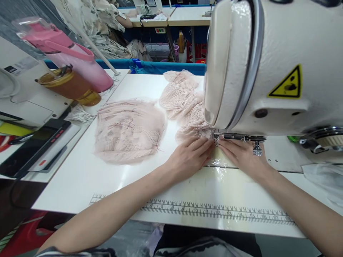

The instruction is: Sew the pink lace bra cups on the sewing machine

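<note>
Beside the needle of the sewing machine [241, 64], my left hand [191, 155] has its fingers bent and together on the edge of a pale pink lace fabric [191, 116]. The fabric lies bunched behind that hand and runs toward the presser foot [216, 137]. From the other side, my right hand [243, 155] reaches under the metal guide [241, 137], its fingers closed at the fabric by the foot. The right fingertips are partly hidden by the machine. A second pale pink lace piece [128, 130] with dark red threads lies flat to the left.
A printed ruler strip [198, 210] runs along the table's front edge. At the left stand a pink bottle [75, 57], a brown cup [68, 84] and a black and white device [40, 146]. White plastic [325, 178] lies at the right. Another person's sleeve [107, 16] shows behind.
</note>
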{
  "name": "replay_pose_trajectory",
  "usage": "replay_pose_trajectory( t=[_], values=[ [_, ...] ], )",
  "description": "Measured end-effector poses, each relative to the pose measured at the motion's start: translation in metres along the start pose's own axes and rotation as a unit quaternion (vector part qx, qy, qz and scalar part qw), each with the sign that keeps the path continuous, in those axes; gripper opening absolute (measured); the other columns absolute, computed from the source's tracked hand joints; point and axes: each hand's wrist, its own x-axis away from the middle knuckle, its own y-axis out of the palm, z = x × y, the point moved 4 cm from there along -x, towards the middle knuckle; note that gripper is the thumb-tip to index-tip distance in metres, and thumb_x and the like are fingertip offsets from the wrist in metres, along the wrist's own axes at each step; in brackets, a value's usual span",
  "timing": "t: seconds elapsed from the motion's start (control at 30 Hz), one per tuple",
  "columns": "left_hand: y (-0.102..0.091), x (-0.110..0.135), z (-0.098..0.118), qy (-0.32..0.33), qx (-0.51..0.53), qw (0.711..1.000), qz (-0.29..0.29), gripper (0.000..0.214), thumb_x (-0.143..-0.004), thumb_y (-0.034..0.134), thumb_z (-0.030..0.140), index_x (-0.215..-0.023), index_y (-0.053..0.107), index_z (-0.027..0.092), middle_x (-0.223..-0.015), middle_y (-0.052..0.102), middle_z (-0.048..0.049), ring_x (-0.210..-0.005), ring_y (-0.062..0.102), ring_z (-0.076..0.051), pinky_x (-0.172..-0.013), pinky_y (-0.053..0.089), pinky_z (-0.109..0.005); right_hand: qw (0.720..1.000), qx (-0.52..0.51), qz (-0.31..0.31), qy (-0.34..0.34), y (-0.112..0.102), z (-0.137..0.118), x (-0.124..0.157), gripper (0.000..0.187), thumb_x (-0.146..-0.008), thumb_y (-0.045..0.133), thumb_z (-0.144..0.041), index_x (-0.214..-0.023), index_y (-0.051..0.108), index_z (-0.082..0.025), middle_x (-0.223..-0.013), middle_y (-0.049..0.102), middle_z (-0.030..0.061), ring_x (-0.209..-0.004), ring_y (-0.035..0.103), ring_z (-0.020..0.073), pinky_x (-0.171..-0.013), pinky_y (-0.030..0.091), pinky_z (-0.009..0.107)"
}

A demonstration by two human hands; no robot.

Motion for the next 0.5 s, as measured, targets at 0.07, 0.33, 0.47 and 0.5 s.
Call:
replay_pose_trajectory(
  t=[0.07,0.33,0.47,0.5],
  values=[
    [0.001,0.001,0.001,0.008,0.001,1.0,-0.005,0.034,-0.099,0.041,0.027,-0.125,0.056,0.01,-0.13,0.058,-0.01,-0.12,0.055,-0.02,-0.103,0.046,-0.034,0.998,0.056,0.005,-0.041,0.0,-0.002,0.005,0.015,-0.089,0.058,-0.029,-0.095,0.071,-0.024,-0.097,0.073,0.0008,-0.072,0.064,0.0124,-0.069,0.044,0.027],
    [0.003,0.0,-0.005,-0.029,0.039,0.999,-0.017,0.042,-0.1,0.039,0.033,-0.13,0.052,0.009,-0.135,0.053,-0.0102,-0.127,0.049,-0.024,-0.107,0.043,-0.038,0.995,0.05,-0.063,-0.059,0.011,-0.003,0.014,0.023,-0.093,0.052,-0.032,-0.105,0.068,-0.021,-0.114,0.068,0.0021,-0.083,0.067,0.014,-0.083,0.048,0.032],
    [0.001,-0.002,-0.005,-0.031,0.041,0.999,-0.016,0.041,-0.1,0.038,0.032,-0.129,0.054,0.008,-0.133,0.055,-0.0096,-0.127,0.049,-0.025,-0.108,0.041,-0.039,0.997,0.026,-0.058,-0.043,0.012,-0.003,0.014,0.023,-0.093,0.051,-0.032,-0.104,0.069,-0.022,-0.113,0.068,0.0018,-0.086,0.067,0.0157,-0.084,0.049,0.034],
    [0.001,-0.002,-0.006,-0.033,0.041,0.998,-0.019,0.041,-0.1,0.038,0.032,-0.129,0.054,0.009,-0.133,0.055,-0.0095,-0.127,0.048,-0.025,-0.108,0.041,-0.039,0.997,0.024,-0.06,-0.044,0.012,-0.003,0.014,0.024,-0.094,0.05,-0.032,-0.105,0.068,-0.022,-0.113,0.068,0.002,-0.087,0.067,0.0163,-0.083,0.049,0.034]
  ],
)
